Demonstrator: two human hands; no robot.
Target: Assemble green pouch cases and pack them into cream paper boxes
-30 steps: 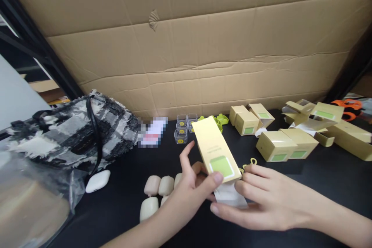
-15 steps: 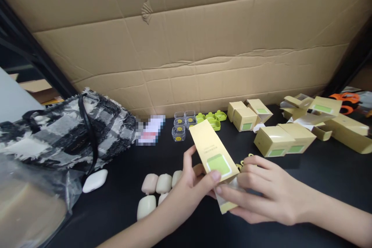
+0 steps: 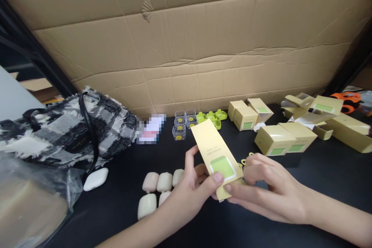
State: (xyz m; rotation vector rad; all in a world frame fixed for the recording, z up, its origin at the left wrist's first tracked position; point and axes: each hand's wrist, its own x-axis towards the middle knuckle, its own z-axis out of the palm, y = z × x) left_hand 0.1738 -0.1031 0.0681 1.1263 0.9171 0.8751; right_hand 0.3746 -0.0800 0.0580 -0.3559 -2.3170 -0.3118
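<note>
A tall pale-yellow cardboard box (image 3: 213, 143) with a green square printed on it is tilted in front of me. My left hand (image 3: 200, 182) is closed round it, thumb pressed on the printed face. At the box's near end, my right hand (image 3: 267, 186) pinches the end flap (image 3: 225, 192) with its fingertips, the other fingers curled. Just behind those fingers, small yellow-green rings (image 3: 247, 159) partly show. Several rounded pale cases (image 3: 165, 182) lie beside my left forearm, which hides some of them.
Clear small containers (image 3: 179, 131) and lime-green frog-like trays (image 3: 213, 118) stand at the back. More yellow boxes (image 3: 274, 139) and opened cartons (image 3: 345, 128) are at right, with orange-handled scissors (image 3: 347, 97). A black-and-white bag (image 3: 66, 128) and white case (image 3: 95, 179) are left.
At the box's near end the flap has been folded in, so the opening that showed whitish contents is now covered. Both hands and the box have shifted slightly right.
</note>
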